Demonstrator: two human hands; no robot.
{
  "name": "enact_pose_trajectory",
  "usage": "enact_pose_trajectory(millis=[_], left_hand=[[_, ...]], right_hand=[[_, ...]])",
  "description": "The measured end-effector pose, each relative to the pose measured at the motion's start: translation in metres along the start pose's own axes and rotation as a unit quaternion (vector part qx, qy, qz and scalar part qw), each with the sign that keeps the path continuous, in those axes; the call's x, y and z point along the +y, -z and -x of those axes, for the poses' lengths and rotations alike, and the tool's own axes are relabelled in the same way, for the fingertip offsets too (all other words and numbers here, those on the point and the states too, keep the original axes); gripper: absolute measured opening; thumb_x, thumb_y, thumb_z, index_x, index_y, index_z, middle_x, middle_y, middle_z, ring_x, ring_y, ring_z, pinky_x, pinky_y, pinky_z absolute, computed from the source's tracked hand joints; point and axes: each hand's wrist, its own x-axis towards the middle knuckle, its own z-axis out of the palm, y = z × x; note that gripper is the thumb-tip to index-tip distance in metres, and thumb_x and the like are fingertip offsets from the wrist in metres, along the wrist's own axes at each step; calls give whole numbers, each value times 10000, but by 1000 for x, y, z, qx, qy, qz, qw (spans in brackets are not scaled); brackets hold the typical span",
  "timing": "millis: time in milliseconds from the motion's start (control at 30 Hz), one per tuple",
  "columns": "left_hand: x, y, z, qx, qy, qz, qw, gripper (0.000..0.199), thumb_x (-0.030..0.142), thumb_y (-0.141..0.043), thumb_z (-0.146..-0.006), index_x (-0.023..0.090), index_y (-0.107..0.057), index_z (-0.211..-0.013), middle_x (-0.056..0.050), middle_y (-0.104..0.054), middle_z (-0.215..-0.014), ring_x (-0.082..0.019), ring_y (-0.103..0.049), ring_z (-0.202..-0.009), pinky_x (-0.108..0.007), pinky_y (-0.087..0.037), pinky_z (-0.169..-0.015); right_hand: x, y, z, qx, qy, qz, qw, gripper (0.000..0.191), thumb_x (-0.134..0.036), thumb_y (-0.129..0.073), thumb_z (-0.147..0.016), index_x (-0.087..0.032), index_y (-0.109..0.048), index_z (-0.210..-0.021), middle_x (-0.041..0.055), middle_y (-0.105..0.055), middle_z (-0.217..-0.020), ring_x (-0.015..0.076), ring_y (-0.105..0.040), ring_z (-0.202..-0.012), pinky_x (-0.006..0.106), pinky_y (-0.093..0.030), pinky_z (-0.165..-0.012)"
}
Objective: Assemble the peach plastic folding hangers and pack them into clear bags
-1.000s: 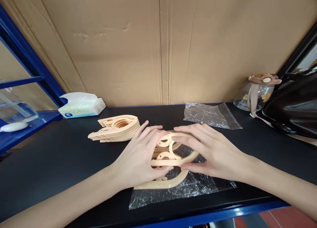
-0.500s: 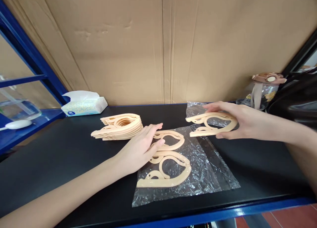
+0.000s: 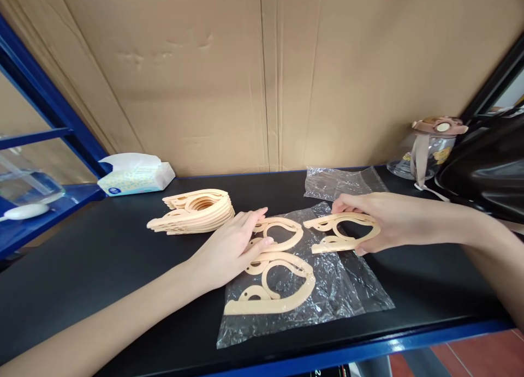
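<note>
Two beige folded plastic hangers point(image 3: 301, 306) lie one before the other in a clear plastic bag point(image 3: 339, 289) on the black tabletop. My left hand point(image 3: 231, 251) rests on the bag's left side, fingers apart, over the rear hanger point(image 3: 297, 238); nothing is gripped in it. In my right hand point(image 3: 376, 219), another beige folded hanger point(image 3: 370, 232) is pinched by its curved end, above the bag's right rear part. A stack of similar hangers point(image 3: 221, 213) sits to the left, behind my left hand.
A tissue pack point(image 3: 139, 178) lies at the back left. Another clear bag point(image 3: 339, 181) is at the back, near a lidded bottle point(image 3: 429, 148). A black object point(image 3: 487, 159) stands at the right. Cardboard point(image 3: 184, 82) rises behind the black table point(image 3: 164, 333).
My right hand has moved toward me and slightly left with its hanger, from in front of the rear bag to above the larger bag. My left hand has barely moved. The view has shifted slightly.
</note>
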Motion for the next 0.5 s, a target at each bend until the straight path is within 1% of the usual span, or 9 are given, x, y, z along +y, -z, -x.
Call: enact_pose_trajectory(millis=[67, 167, 233, 300, 367, 400, 500], left_hand=[[0, 0, 0, 3, -2, 4, 1000, 535, 492, -335, -962, 179, -324, -1396, -119, -543, -1324, -263, -524, -1191, -421, -421, -989], [0, 1, 0, 9, -12, 19, 1000, 483, 461, -324, -972, 197, -344, -1377, -105, -547, -1331, -255, -532, -1188, -424, -430, -986], [0, 2, 0, 4, -23, 32, 999, 441, 410, -320, -980, 209, -351, -1371, -92, -541, -1342, -241, -529, -1195, -414, -431, -997], [-2, 5, 1, -10, -37, 44, 998, 407, 323, -319, -978, 222, -357, -1370, -70, -515, -1370, -219, -506, -1223, -398, -415, -1029], [-5, 7, 2, -30, -51, 54, 997, 424, 216, -323, -951, 236, -361, -1372, -44, -485, -1397, -197, -476, -1253, -381, -395, -1058], [-7, 8, 2, -39, -55, 61, 996, 449, 165, -319, -930, 244, -367, -1369, -32, -480, -1400, -187, -470, -1258, -372, -390, -1065], [-13, 9, 0, -51, -57, 81, 994, 526, 71, -315, -869, 270, -397, -1349, -12, -523, -1354, -173, -500, -1226, -363, -410, -1048]], right_hand=[[-3, 0, -1, 7, -1, -3, 1000, 382, -447, -656, -692, -267, -531, -1004, -14, -652, -875, 182, -589, -699, 252, -389, -537], [-8, -5, -3, 18, 18, 6, 1000, 391, -484, -636, -717, -271, -526, -1027, -5, -653, -952, 208, -604, -803, 274, -428, -608], [-10, -10, -3, 41, 38, 28, 998, 416, -471, -623, -737, -273, -515, -1086, 12, -636, -1067, 230, -607, -894, 300, -450, -677], [-10, -16, -3, 71, 50, 52, 995, 492, -441, -613, -752, -274, -471, -1193, 37, -573, -1228, 250, -601, -977, 321, -464, -719], [-10, -20, -2, 96, 59, 67, 991, 587, -410, -614, -752, -275, -407, -1284, 55, -484, -1349, 266, -593, -1033, 331, -476, -737], [-10, -21, -2, 100, 63, 68, 991, 617, -402, -616, -751, -274, -387, -1309, 60, -456, -1377, 271, -591, -1048, 335, -482, -744], [-11, -22, -2, 95, 73, 57, 991, 640, -415, -618, -756, -266, -382, -1331, 69, -458, -1371, 274, -597, -1048, 353, -491, -780]])
